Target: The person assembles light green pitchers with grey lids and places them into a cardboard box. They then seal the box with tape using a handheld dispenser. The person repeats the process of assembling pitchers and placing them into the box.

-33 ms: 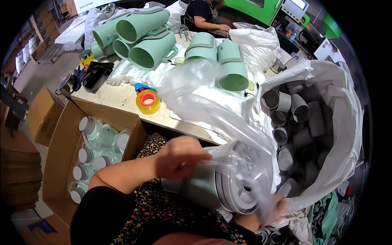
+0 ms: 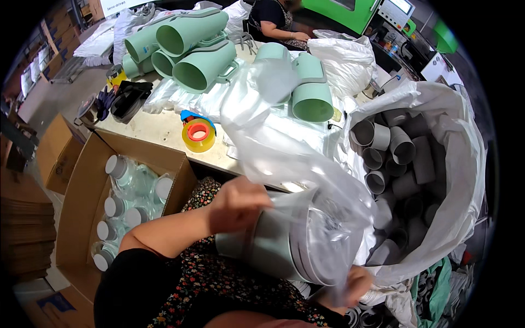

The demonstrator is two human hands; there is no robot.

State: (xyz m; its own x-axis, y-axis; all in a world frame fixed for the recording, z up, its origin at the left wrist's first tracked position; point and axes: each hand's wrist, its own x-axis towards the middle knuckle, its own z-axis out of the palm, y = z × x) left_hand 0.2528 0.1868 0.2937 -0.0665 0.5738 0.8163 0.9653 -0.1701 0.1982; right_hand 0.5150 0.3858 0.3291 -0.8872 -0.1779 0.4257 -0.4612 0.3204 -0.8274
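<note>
A large pale green tumbler point(image 2: 272, 240) lies tilted across my lap, its lidded end toward the right. A clear plastic bag point(image 2: 333, 224) covers the lid end and part of the body, and its loose length trails up over the table. With closed fingers, my left hand point(image 2: 239, 205) pinches the bag's edge above the tumbler's side. My right hand point(image 2: 354, 287), blurred, is closed on the bag just beyond the lid. More green tumblers point(image 2: 199, 68) lie stacked at the back of the table, and another tumbler point(image 2: 313, 98) lies nearer the middle.
At the left stands a cardboard box point(image 2: 82, 218) with several bagged, white-lidded bottles point(image 2: 115, 206). A tape roll point(image 2: 198, 135) and dark gloves point(image 2: 131, 100) lie on the table. To the right, a white sack point(image 2: 465, 180) holds grey cylinders point(image 2: 402, 145). Another person point(image 2: 270, 24) sits across the table.
My left hand has moved slightly left and up, and my right hand slightly left, both with the bag. The bag's loose length has swung to the right.
</note>
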